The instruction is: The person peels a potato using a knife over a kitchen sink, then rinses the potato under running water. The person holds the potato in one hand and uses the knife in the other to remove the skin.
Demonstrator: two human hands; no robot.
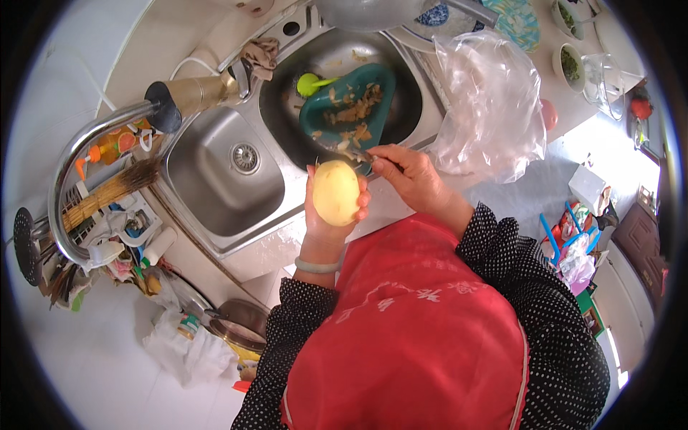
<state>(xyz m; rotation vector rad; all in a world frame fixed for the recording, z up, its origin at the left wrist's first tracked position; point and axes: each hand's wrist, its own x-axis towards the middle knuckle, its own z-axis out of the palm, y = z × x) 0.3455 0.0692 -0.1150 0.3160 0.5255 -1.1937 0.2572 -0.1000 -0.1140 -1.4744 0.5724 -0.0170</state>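
A peeled potato (336,192) rests in my left hand (322,223), just in front of the sink, with the fingers curled round it. My right hand (411,174), to the right of the potato, pinches a small metal tool (363,156); its kind is hard to tell. Beyond both hands, a green plastic basin (344,102) lies tilted in the larger sink bowl (277,115), with brown peelings (357,107) in it. A lime-green plastic scoop or spoon (309,84) lies at the basin's left edge.
The smaller sink bowl (215,188) and a curved tap (91,123) are at left. A clear plastic bag (486,107) covers the counter's edge at right. A metal pan (365,13) stands behind the sink; bowls of chopped greens (570,64) and a glass pitcher (602,80) stand far right.
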